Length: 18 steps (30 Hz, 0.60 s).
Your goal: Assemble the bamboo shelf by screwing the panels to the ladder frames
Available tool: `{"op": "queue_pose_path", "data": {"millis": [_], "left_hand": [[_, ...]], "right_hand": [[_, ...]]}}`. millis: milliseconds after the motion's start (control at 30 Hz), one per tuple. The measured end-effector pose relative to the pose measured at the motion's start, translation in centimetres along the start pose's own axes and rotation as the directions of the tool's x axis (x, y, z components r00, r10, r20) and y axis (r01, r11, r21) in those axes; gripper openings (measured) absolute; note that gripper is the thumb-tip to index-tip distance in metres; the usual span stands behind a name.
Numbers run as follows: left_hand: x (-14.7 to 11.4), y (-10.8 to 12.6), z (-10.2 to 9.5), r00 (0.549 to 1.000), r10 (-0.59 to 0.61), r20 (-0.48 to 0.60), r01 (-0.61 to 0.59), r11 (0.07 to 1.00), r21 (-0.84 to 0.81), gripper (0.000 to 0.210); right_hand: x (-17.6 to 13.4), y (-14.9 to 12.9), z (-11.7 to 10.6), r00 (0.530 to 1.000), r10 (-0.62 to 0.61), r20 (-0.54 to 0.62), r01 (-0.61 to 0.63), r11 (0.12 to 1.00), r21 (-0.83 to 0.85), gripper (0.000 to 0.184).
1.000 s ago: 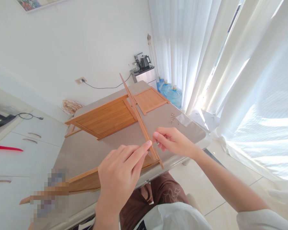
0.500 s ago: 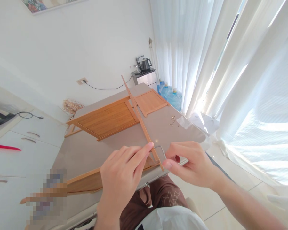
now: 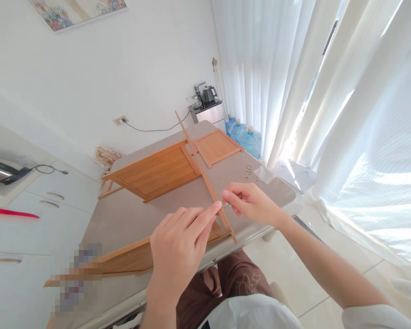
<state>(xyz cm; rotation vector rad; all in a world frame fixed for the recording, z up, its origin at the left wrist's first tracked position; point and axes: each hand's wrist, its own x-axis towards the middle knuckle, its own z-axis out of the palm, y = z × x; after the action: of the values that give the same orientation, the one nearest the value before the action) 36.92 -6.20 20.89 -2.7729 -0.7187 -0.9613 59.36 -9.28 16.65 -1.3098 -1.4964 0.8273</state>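
My left hand point(image 3: 183, 240) grips the near end of an upright wooden panel point(image 3: 205, 182), its fingertips at the panel's edge. Just right of that edge my right hand point(image 3: 248, 203) is closed in a pinch on a thin metal hex key, most of which the fingers hide. The upright panel joins a larger wooden panel point(image 3: 160, 171) on the far side and another wooden panel point(image 3: 126, 262) along the table's near edge. Any screw under the key is hidden.
A loose wooden panel point(image 3: 215, 147) lies at the far end of the table point(image 3: 123, 219). Several screws point(image 3: 248, 172) and a clear plastic bag point(image 3: 264, 174) lie to the right. Beyond stand a kettle point(image 3: 209, 94) and blue water bottles point(image 3: 249, 140). White curtains hang at right.
My right hand has moved up and left, closer to the panel's edge, turning the hex key so that less of it shows. My left hand keeps its hold. The view has shifted slightly.
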Motion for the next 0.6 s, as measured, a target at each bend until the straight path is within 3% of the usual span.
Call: {"op": "queue_pose_path", "data": {"millis": [133, 267, 467, 600], "left_hand": [[-0.1, 0.0, 0.1, 1.000, -0.009, -0.010, 0.009, 1.000, 0.004, 0.036], [-0.2, 0.0, 0.1, 1.000, -0.016, -0.007, 0.016, 1.000, 0.004, 0.038], [-0.2, 0.0, 0.0, 1.000, -0.017, -0.005, 0.017, 1.000, 0.010, 0.038], [-0.2, -0.1, 0.0, 1.000, -0.016, 0.001, 0.016, 1.000, 0.010, 0.040]], "right_hand": [[-3.5, 0.3, 0.7, 0.999, 0.032, -0.019, -0.031, 0.999, 0.034, 0.044], [-5.7, -0.2, 1.1, 0.999, -0.025, -0.034, 0.023, 0.998, -0.054, 0.025], [-6.5, -1.3, 1.2, 0.969, -0.243, -0.048, 0.232, 0.957, -0.174, 0.015], [-5.9, -1.4, 1.3, 0.884, -0.449, -0.126, 0.396, 0.866, -0.306, 0.026]]}}
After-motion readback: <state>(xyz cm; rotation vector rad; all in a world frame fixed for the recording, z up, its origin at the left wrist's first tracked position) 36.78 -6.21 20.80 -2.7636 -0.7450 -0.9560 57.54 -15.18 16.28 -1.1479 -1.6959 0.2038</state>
